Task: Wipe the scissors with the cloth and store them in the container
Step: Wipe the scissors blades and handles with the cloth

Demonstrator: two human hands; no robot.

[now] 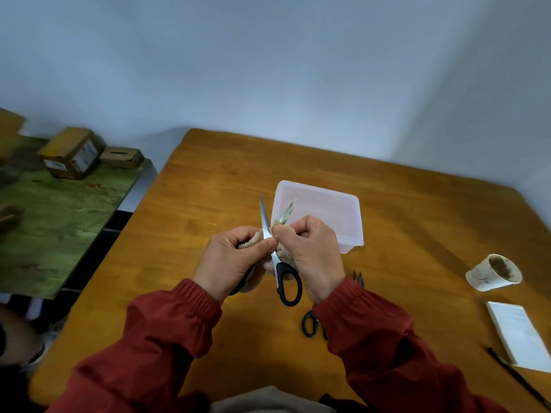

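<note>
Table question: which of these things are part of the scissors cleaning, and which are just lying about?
In the job: scissors, cloth, container; spare scissors on the table, perhaps next.

Just lying about: paper cup, white notepad, black pen, cardboard boxes on the side table.

A plain, pale blue-grey wall (268, 70) is seen beyond the left hand (229, 257), and a second, similar wall (492, 99) is met at a corner far beyond the right hand (313, 251). A warm orange-brown wooden table (208, 180) with rounded corners is spread beneath both. Well to the left of the left hand, a lower table with a worn, mottled green top (59, 222) is set, and dark floor (117, 222) is glimpsed in the gap between. Soft, even light is cast throughout.
</note>
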